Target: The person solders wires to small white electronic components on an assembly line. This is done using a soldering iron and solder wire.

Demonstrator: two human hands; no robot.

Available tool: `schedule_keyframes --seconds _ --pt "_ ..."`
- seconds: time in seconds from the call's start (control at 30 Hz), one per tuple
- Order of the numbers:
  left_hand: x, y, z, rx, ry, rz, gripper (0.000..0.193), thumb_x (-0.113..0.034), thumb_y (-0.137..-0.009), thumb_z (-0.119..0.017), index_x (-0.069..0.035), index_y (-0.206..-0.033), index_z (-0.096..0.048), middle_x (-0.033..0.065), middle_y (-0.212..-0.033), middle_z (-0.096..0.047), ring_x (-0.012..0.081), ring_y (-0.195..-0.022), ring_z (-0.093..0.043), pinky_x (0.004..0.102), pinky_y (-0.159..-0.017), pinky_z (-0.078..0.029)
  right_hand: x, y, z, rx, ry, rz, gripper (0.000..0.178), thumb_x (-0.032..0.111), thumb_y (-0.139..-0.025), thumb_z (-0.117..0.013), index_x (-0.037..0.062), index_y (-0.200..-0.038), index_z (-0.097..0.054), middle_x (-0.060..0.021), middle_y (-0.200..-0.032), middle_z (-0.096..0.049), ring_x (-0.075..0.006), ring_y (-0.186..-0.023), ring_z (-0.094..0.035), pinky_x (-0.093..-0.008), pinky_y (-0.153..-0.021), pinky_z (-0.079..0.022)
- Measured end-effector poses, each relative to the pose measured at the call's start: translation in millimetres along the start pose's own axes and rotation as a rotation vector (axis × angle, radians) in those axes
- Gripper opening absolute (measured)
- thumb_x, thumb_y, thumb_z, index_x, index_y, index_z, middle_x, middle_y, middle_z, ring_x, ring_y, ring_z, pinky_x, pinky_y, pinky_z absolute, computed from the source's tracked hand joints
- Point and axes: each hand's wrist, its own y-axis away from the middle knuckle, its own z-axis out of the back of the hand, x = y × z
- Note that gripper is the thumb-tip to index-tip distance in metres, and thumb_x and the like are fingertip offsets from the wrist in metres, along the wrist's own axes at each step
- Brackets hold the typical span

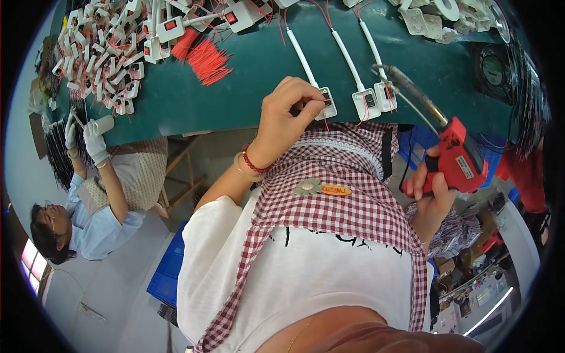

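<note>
My left hand is closed in a pinch at a small white switch housing near the table's front edge. A thin red wire shows at its fingertips. From that housing a white tube runs away from me. To its right lie two similar housings with tubes and red wires, side by side. My right hand is wrapped round the grip of a red soldering gun. The gun's metal barrel points up and left, its tip above the rightmost tube.
On the green table, a bundle of cut red wires lies beside a heap of white switch parts. Clear plastic pieces lie at the far right, above a black fan. A co-worker's gloved hand works at left.
</note>
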Motion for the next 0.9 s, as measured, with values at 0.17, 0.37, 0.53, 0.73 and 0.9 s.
schedule_keyframes --seconds 0.17,0.37,0.53,0.73,0.9 --pt "-7.2 0.7 -7.2 -0.057 -0.111 -0.036 0.011 0.004 -0.072 -0.062 -0.001 -0.08 -0.058 0.0077 -0.087 -0.059 0.0159 -0.078 -0.056 0.0258 -0.068 -0.045 9.4 11.5 -4.3 -0.011 0.074 -0.123 0.043 0.022 -0.085 -0.06 -0.0077 -0.113 -0.046 -0.0088 -0.061 -0.051 -0.0101 -0.044 -0.044 -0.0247 -0.046 -0.042" --pt "-9.7 -10.8 3.3 -0.049 -0.343 -0.26 0.012 0.005 -0.067 -0.06 -0.001 -0.074 -0.052 0.007 -0.1 -0.062 0.0239 -0.086 -0.054 0.0325 -0.071 -0.047 17.1 7.9 -22.1 0.009 0.208 -0.254 0.041 0.022 -0.084 -0.059 -0.0069 -0.111 -0.047 -0.007 -0.059 -0.051 -0.0092 -0.042 -0.042 -0.0224 -0.042 -0.037" --pt "-7.8 -10.6 5.6 0.062 -0.313 -0.207 0.009 0.001 -0.069 -0.061 -0.001 -0.072 -0.053 0.0066 -0.098 -0.063 0.0246 -0.086 -0.055 0.033 -0.07 -0.047 21.5 4.8 -30.1 0.01 0.21 -0.317 0.035 0.017 -0.084 -0.059 -0.0063 -0.109 -0.049 -0.007 -0.06 -0.053 -0.0087 -0.045 -0.044 -0.022 -0.044 -0.038" --pt "-5.0 -10.9 6.1 0.061 -0.297 -0.222 0.01 0.0 -0.068 -0.062 -0.001 -0.072 -0.053 0.0074 -0.098 -0.063 0.024 -0.085 -0.056 0.0343 -0.071 -0.046 24.7 5.3 -36.5 -0.039 0.228 -0.351 0.032 0.017 -0.085 -0.059 -0.0053 -0.105 -0.051 -0.0074 -0.061 -0.054 -0.0088 -0.045 -0.045 -0.0214 -0.044 -0.037" --pt "-2.9 -12.4 6.4 0.066 -0.278 -0.216 0.01 0.001 -0.068 -0.062 -0.001 -0.072 -0.053 0.0072 -0.097 -0.063 0.0239 -0.082 -0.056 0.0338 -0.069 -0.046 26.1 7.1 -37.5 -0.076 0.27 -0.376 0.03 0.019 -0.085 -0.06 -0.0035 -0.104 -0.052 -0.0077 -0.061 -0.055 -0.0088 -0.045 -0.045 -0.0208 -0.044 -0.036"
